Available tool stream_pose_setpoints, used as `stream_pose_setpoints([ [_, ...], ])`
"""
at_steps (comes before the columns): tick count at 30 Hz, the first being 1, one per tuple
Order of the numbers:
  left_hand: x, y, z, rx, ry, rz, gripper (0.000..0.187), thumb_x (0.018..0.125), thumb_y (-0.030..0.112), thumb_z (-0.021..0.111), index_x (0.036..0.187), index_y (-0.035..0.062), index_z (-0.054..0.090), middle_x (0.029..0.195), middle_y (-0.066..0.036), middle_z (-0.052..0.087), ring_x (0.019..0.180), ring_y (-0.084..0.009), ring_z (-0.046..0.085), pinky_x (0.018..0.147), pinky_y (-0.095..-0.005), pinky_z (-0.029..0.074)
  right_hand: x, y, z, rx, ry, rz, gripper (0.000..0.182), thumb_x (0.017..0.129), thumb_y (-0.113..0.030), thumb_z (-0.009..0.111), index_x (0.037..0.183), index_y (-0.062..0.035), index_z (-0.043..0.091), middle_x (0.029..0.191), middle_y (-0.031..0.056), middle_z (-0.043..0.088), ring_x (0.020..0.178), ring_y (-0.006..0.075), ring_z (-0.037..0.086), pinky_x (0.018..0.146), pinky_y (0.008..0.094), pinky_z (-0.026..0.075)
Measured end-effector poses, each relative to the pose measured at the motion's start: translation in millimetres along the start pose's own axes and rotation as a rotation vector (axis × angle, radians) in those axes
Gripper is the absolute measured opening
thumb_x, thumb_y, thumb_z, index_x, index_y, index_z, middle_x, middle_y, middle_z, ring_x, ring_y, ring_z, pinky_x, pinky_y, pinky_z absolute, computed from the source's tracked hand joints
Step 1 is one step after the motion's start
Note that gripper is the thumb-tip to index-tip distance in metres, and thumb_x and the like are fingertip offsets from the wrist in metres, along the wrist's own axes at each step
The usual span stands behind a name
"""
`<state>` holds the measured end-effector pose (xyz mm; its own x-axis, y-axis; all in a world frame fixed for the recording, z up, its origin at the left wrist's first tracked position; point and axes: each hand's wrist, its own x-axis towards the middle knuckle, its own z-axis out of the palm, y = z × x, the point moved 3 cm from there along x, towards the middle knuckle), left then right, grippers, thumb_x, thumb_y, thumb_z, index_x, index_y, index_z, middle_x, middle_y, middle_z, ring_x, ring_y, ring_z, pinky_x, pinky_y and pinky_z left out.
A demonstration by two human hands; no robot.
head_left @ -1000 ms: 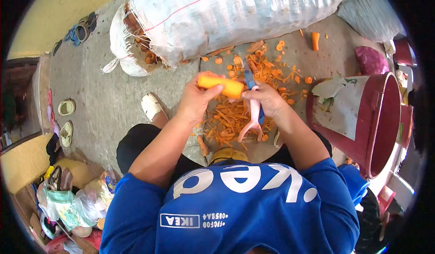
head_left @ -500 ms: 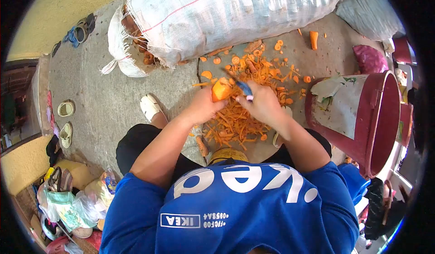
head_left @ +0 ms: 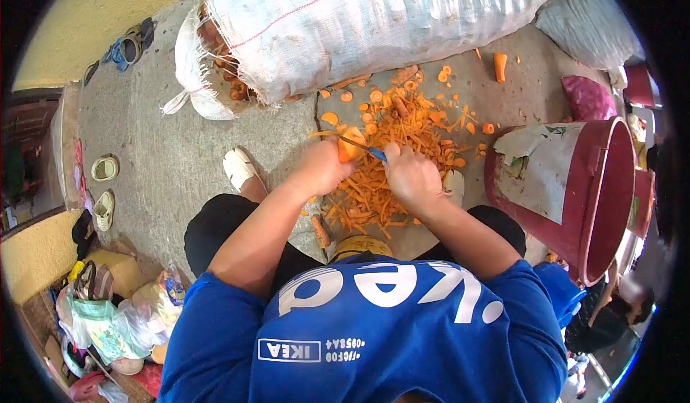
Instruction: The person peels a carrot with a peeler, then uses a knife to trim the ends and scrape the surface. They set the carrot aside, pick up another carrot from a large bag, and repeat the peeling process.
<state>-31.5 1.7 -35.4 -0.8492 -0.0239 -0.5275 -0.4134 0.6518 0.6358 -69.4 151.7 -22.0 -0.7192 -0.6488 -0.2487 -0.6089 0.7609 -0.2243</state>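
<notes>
My left hand (head_left: 322,167) is wrapped around a peeled, bright orange carrot (head_left: 351,144) above the floor. Closed on the blue handle of a small knife (head_left: 377,153), my right hand (head_left: 415,176) is just right of the carrot. The knife's thin dark blade lies across the carrot's upper side, with an orange strip sticking out to the left. Beneath both hands spreads a pile of carrot peelings (head_left: 388,191), with round cut slices around its upper edge. Fingers hide part of the carrot and handle.
A large white woven sack (head_left: 359,33) with carrots at its torn mouth lies ahead. One carrot (head_left: 499,66) rests on the concrete beyond the pile. To the right, a dark red bin (head_left: 589,202) lies tipped. Shoes and plastic bags (head_left: 108,324) are at left.
The knife has swung from pointing away beside the carrot to lying across it, blade pointing left. My right hand has turned and dropped slightly; my left still holds the carrot.
</notes>
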Motion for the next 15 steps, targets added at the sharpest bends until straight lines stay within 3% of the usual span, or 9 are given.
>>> stream_pose_setpoints([
  [6,-14.9,16.4,0.9,0.17,0.135,-0.159,0.032,0.065,0.018,0.056,0.087,-0.0038,0.046,0.078,-0.02,0.054,0.077,-0.0341,0.052,0.067,-0.0394,0.041,1.0,-1.0,17.3,-0.058,-0.016,0.018,0.007,0.071,-0.008,0.042,0.075,-0.0033,0.04,0.064,0.014,0.051,0.056,0.0266,0.056,0.045,0.0337,0.046],
  [9,-12.1,9.0,7.9,0.161,0.158,-0.112,0.031,0.065,0.017,0.056,0.086,-0.0038,0.047,0.076,-0.021,0.054,0.074,-0.0342,0.053,0.065,-0.0385,0.042,0.3,-1.2,18.1,-0.06,-0.01,0.01,0.006,0.071,-0.008,0.042,0.075,-0.0035,0.04,0.062,0.0136,0.052,0.055,0.0268,0.056,0.044,0.0342,0.046],
  [12,-0.8,-3.8,15.1,-0.019,-0.043,-0.127,0.029,0.065,0.016,0.056,0.085,-0.0033,0.048,0.076,-0.022,0.054,0.073,-0.0357,0.052,0.065,-0.0384,0.041,1.8,-0.8,10.9,-0.081,-0.053,0.012,0.006,0.07,-0.008,0.043,0.074,-0.0039,0.04,0.061,0.0131,0.052,0.056,0.0262,0.056,0.044,0.0341,0.046],
  [15,-4.1,-1.8,7.8,-0.475,-0.341,-0.193,0.027,0.066,0.016,0.055,0.084,-0.0031,0.048,0.07,-0.018,0.054,0.062,-0.0298,0.055,0.055,-0.0356,0.043,7.2,5.4,8.0,-0.035,-0.059,0.001,0.007,0.07,-0.008,0.043,0.075,-0.0034,0.04,0.063,0.014,0.052,0.057,0.027,0.056,0.045,0.0351,0.045],
])
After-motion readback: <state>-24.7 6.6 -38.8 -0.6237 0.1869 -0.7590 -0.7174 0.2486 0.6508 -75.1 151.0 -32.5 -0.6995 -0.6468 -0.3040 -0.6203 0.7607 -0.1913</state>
